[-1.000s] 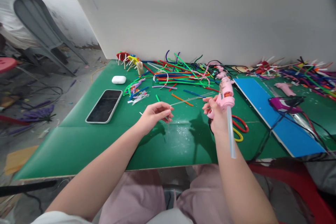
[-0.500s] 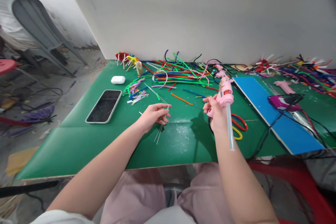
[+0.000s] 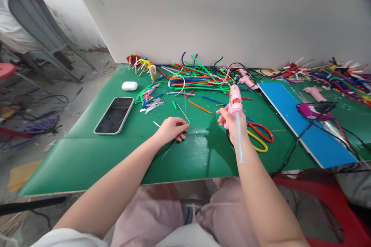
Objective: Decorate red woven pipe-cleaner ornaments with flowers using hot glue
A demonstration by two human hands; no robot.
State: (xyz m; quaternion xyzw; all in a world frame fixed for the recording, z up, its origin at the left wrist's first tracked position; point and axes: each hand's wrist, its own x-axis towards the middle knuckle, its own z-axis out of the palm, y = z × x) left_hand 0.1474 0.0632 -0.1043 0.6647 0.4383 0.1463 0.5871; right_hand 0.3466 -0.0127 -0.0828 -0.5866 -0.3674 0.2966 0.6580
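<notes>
My left hand (image 3: 173,129) pinches several thin white wires (image 3: 183,112) between thumb and fingers. Their ends stick out ahead of the fingertips and below the palm. My right hand (image 3: 232,121) is wrapped around the handle of a pink glue gun (image 3: 235,100), and a clear glue stick (image 3: 239,139) juts from its back end over my wrist. The gun's nozzle points away from me toward a pile of coloured pipe cleaners (image 3: 199,83). Scissors with red and yellow handles (image 3: 262,133) lie partly behind my right wrist. A short green piece (image 3: 174,104) rests ahead of my left hand.
A phone (image 3: 114,115) and a white earbud case (image 3: 129,85) lie at the left. Cut scraps (image 3: 152,105) sit behind my left hand. On the right are a blue board (image 3: 304,123), a purple device (image 3: 314,112) with black cables, and another pink glue gun (image 3: 247,81).
The glue gun in my right hand has shifted left and its nozzle points more straight ahead. The wires in my left hand have turned, and my left hand has dipped slightly toward me.
</notes>
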